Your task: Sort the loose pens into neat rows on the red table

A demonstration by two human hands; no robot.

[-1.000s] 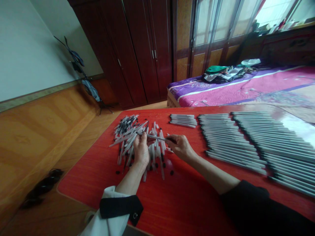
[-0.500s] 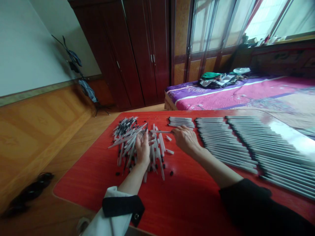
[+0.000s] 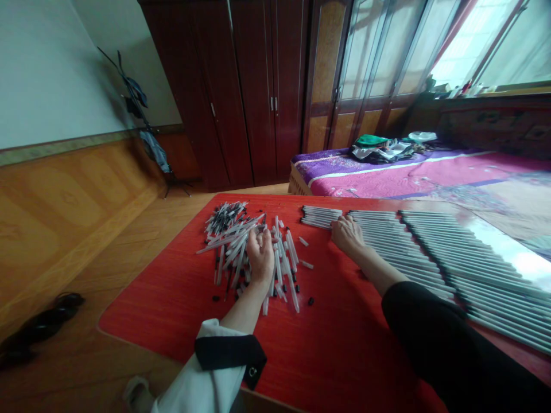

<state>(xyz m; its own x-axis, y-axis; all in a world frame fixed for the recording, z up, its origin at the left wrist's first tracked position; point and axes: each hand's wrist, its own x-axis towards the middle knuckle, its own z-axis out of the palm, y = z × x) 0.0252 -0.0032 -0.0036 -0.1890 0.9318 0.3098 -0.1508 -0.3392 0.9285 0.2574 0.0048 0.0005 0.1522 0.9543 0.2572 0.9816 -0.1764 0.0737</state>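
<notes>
My left hand (image 3: 260, 258) presses down among a loose heap of white plastic pens (image 3: 228, 232) with black tips, and its fingers are buried among them. Whether it grips a pen is hidden. My right hand (image 3: 348, 235) rests on the left ends of neatly aligned pens (image 3: 400, 246), with no pen showing in it. A short row of pens (image 3: 321, 217) lies just beyond it. Loose black caps (image 3: 310, 301) and short white tubes (image 3: 306, 264) lie right of the heap. Both hands are over a red tabletop (image 3: 172, 307).
A wider block of aligned pens (image 3: 482, 264) fills the table's right side. Beyond the table stands a bed (image 3: 387, 178) with a pink-purple quilt and clothes. A dark wardrobe (image 3: 224, 92), a coat stand (image 3: 146, 132) and a dark object (image 3: 43, 327) on the wooden floor surround it.
My right hand has moved right onto the aligned rows, and the pen it held is no longer visible in it. My left hand has dropped lower into the heap.
</notes>
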